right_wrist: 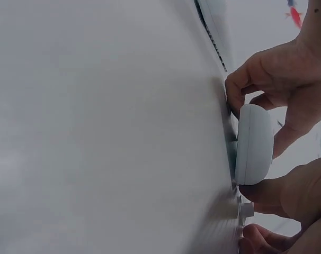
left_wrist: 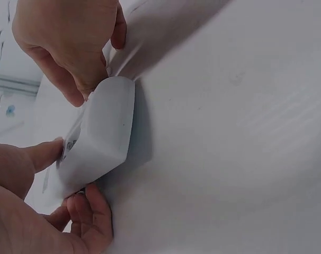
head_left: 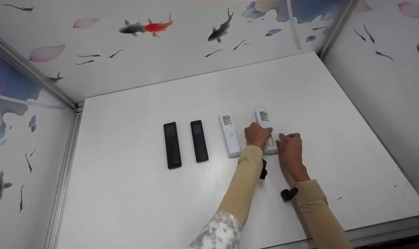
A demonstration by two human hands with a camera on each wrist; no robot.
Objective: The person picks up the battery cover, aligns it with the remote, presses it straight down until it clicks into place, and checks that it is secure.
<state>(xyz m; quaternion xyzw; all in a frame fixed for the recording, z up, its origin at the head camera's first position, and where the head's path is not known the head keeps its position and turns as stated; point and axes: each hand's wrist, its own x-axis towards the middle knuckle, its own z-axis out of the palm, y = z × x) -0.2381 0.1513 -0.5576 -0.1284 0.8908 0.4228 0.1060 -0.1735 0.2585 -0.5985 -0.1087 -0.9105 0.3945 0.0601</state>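
Observation:
My left hand grips a white remote control lying back up on the table, thumb on one long side and fingers on the other. An open recess shows in the lower part of its back. Close by its right side is my right hand, fingers bent at a small whitish piece beside the remote. That piece is mostly hidden, so its kind is unclear. To the left, a second white remote lies back up, with a label at its far end.
Two black remotes lie side by side further left on the white table. Patterned panels with painted fish wall in the back and both sides. Dark wrist mounts hang below the sleeves.

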